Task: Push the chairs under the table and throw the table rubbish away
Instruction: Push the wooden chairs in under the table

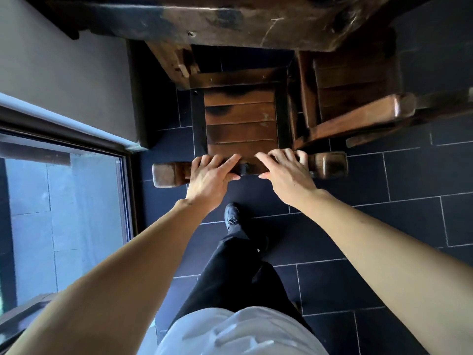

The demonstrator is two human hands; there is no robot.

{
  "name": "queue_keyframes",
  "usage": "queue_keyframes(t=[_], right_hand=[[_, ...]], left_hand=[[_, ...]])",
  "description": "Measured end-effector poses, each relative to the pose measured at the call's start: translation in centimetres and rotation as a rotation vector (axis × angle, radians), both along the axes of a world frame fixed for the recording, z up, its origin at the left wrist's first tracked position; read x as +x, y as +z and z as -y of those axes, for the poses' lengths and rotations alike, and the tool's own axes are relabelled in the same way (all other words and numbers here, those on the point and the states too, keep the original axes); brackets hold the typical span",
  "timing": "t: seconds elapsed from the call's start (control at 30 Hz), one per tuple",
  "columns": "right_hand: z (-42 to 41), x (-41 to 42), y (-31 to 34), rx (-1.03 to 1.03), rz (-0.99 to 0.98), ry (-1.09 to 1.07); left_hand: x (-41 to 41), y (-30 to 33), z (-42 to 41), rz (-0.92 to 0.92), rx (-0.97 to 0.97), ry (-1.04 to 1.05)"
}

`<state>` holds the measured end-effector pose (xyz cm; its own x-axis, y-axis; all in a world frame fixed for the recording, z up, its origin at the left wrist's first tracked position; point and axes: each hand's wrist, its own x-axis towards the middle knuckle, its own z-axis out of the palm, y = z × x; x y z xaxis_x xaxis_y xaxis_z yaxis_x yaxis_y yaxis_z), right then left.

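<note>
A dark wooden chair (240, 119) with a slatted seat stands in front of me, its seat just short of the rough wooden table (217, 21) at the top. My left hand (210, 175) and my right hand (286, 172) both lie on the chair's top back rail, fingers curled over its front edge, thumbs behind. A second wooden chair (355, 98) stands to the right, turned at an angle, its front under the table's edge. No rubbish shows on the visible part of the table.
A grey wall (64, 67) and a glass door with a dark frame (64, 213) close off the left side. The floor (409, 201) is dark tile. My leg and shoe (233, 219) stand just behind the chair.
</note>
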<state>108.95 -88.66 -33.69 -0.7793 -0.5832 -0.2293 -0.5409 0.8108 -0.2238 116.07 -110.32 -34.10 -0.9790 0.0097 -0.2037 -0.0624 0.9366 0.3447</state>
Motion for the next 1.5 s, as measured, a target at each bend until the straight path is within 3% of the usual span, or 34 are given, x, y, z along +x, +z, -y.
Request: queue_keyframes(t=[0.93,1.5], right_hand=[[2.3,-10.3,-0.1,0.04,0.048,0.053],[2.1,-10.4,-0.2,0.007,-0.004,0.059]], left_hand=[[-9.1,0.2,1.6,-0.005,0.045,0.069],[-9.6,0.0,1.8,0.013,0.069,0.066]])
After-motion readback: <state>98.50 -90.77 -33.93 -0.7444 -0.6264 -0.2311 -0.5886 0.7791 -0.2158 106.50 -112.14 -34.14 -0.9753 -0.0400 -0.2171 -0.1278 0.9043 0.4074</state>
